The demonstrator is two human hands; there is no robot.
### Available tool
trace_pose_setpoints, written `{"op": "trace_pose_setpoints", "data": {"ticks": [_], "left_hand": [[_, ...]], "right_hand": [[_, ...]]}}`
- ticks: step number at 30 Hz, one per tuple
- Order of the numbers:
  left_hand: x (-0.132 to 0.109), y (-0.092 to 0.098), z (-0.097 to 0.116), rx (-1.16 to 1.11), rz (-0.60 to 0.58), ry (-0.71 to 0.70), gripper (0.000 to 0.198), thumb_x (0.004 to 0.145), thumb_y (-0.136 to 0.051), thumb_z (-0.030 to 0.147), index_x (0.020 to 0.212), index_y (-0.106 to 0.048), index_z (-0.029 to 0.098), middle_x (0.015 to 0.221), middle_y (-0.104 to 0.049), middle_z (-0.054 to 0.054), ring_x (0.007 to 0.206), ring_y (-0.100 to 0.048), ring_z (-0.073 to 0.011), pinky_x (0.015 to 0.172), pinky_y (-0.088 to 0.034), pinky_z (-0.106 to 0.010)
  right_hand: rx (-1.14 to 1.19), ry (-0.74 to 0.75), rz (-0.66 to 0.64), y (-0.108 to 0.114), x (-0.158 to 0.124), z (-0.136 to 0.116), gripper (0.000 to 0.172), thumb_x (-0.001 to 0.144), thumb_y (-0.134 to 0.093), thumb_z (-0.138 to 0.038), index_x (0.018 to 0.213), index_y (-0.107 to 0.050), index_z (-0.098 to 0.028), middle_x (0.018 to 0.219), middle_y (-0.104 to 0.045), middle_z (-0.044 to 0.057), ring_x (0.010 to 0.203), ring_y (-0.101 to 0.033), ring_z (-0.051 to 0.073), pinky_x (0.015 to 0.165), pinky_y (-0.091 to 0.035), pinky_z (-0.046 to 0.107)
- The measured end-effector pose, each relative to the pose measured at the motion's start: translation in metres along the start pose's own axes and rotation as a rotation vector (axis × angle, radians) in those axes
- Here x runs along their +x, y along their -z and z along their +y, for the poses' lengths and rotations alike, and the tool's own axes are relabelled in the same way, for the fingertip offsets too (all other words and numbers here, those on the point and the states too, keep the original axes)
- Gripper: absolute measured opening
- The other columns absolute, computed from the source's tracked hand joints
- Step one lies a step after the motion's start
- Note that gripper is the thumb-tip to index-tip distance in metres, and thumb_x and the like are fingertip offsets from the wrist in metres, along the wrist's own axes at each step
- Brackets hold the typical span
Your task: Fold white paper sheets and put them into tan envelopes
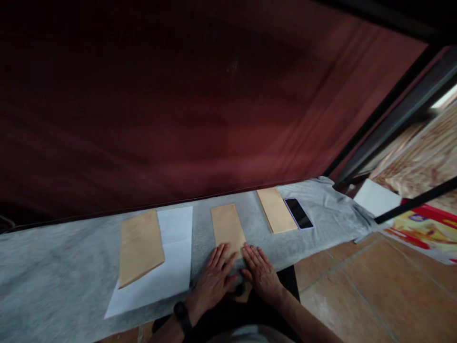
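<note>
A tan paper envelope (228, 224) lies flat on the grey cloth in front of me. My left hand (215, 274) rests on its near left corner, fingers stretched out and flat. At the near right corner, my right hand (262, 271) lies with its fingers also extended, the fingertips touching the envelope's edge. Neither hand grips anything. Part of the envelope's near end is hidden under my fingers. To the right is a stack of similar tan envelopes (276, 209). Another tan envelope (141, 247), or a small pile of them, lies at the left on white paper (176, 257).
A smartphone (299, 213) lies beside the right stack. The grey cloth (53, 267) covers a narrow surface, backed by a dark red panel (214, 119). At the right are a black metal frame (378, 114) and a red and yellow box (424, 231) above the tiled floor (357, 290).
</note>
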State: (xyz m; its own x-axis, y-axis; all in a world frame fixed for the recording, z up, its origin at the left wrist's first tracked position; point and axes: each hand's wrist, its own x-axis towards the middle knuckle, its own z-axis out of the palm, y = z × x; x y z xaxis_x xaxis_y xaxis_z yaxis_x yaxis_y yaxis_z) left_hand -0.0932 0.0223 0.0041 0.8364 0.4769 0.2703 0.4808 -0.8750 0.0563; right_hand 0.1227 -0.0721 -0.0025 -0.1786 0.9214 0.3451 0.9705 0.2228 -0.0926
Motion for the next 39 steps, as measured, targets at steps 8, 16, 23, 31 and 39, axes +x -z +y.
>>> {"op": "trace_pose_setpoints", "data": {"ticks": [8, 16, 23, 31, 39], "left_hand": [[-0.005, -0.002, 0.004, 0.02, -0.003, 0.031, 0.061, 0.098, -0.049, 0.047, 0.155, -0.033, 0.03, 0.161, -0.035, -0.01, 0.146, -0.035, -0.0287, 0.117, -0.031, -0.045], [0.005, -0.002, 0.021, 0.077, -0.044, 0.088, 0.05, 0.095, -0.055, 0.041, 0.138, -0.055, 0.016, 0.15, -0.049, -0.019, 0.14, -0.044, -0.0334, 0.111, -0.037, -0.047], [0.035, 0.003, 0.036, 0.148, -0.045, 0.172, 0.028, 0.098, -0.05, 0.028, 0.114, -0.065, 0.01, 0.125, -0.065, -0.022, 0.117, -0.061, -0.0323, 0.097, -0.045, -0.045], [0.047, 0.016, 0.034, 0.115, -0.099, 0.219, 0.031, 0.095, -0.049, 0.013, 0.123, -0.061, 0.009, 0.116, -0.066, -0.017, 0.105, -0.06, -0.0264, 0.084, -0.048, -0.037], [0.059, 0.029, 0.038, 0.048, -0.119, 0.368, 0.03, 0.089, -0.042, 0.0, 0.107, -0.065, 0.006, 0.101, -0.066, -0.017, 0.097, -0.063, -0.0266, 0.079, -0.05, -0.036]], "right_hand": [[0.044, -0.141, 0.04, 0.001, 0.007, 0.0, 0.048, 0.102, -0.045, -0.028, 0.149, -0.043, -0.017, 0.146, -0.054, 0.012, 0.134, -0.049, 0.028, 0.114, -0.035, 0.05], [0.35, -0.562, 0.162, -0.011, 0.04, -0.007, 0.023, 0.094, -0.051, -0.027, 0.106, -0.068, -0.019, 0.099, -0.067, 0.012, 0.096, -0.061, 0.029, 0.09, -0.049, 0.046], [0.973, -0.784, 0.138, -0.017, 0.045, 0.011, 0.026, 0.083, -0.061, -0.045, 0.094, -0.064, -0.022, 0.073, -0.067, 0.001, 0.07, -0.064, 0.021, 0.07, -0.053, 0.035], [1.172, -0.852, 0.146, -0.014, 0.041, 0.002, 0.045, 0.079, -0.065, -0.052, 0.109, -0.06, -0.019, 0.065, -0.066, 0.0, 0.054, -0.061, 0.018, 0.052, -0.051, 0.031], [1.241, -0.777, 0.176, 0.013, 0.056, -0.012, 0.046, 0.079, -0.067, -0.052, 0.111, -0.059, -0.02, 0.063, -0.063, -0.004, 0.058, -0.06, 0.016, 0.059, -0.05, 0.03]]}}
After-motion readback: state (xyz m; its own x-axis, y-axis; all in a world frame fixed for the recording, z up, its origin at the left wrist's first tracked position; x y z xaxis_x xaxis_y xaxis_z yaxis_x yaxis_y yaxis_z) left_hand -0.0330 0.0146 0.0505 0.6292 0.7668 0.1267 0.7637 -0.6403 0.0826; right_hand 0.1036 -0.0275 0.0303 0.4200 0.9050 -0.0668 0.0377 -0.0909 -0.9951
